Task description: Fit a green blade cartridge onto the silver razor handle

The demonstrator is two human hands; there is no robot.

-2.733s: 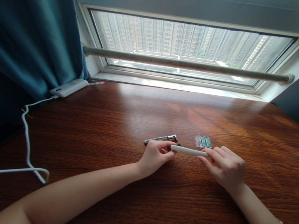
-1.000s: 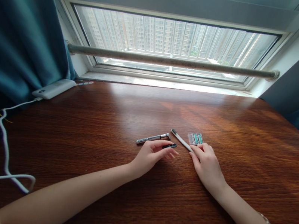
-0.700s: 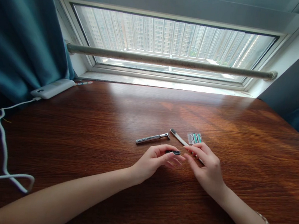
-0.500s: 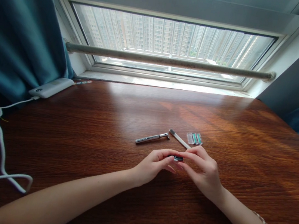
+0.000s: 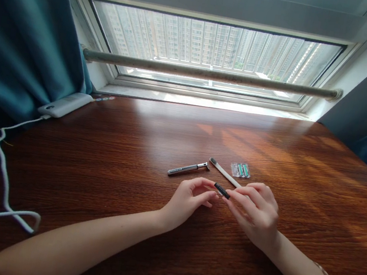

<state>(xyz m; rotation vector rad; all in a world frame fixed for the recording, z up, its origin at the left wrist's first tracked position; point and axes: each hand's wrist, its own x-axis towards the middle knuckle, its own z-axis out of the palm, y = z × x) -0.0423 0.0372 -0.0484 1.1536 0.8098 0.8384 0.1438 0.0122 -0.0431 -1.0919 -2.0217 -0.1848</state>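
Observation:
A small black razor cartridge point(image 5: 222, 190) is tilted between my two hands above the table. My left hand point(image 5: 188, 199) is closed, with its fingertips at the cartridge's left end. Thumb and fingers of my right hand point(image 5: 257, 212) pinch the other end. Just beyond them lies a silver and black razor handle point(image 5: 186, 169), its head end pointing right. A white toothbrush point(image 5: 226, 173) with dark bristles lies slanted, its lower end partly behind my right hand. To the right of the brush is a clear pack point(image 5: 240, 170) holding green-striped cartridges.
The brown wooden table point(image 5: 126, 147) runs up to a window with a horizontal metal rail point(image 5: 210, 74). At the left, a white power box point(image 5: 65, 105) with a white cable point(image 5: 4, 188) rests by the blue curtain point(image 5: 38, 17).
The cartridge has turned from lying level to a slant, with more of its dark face showing. My right hand has shifted slightly right. The whole view has moved a little.

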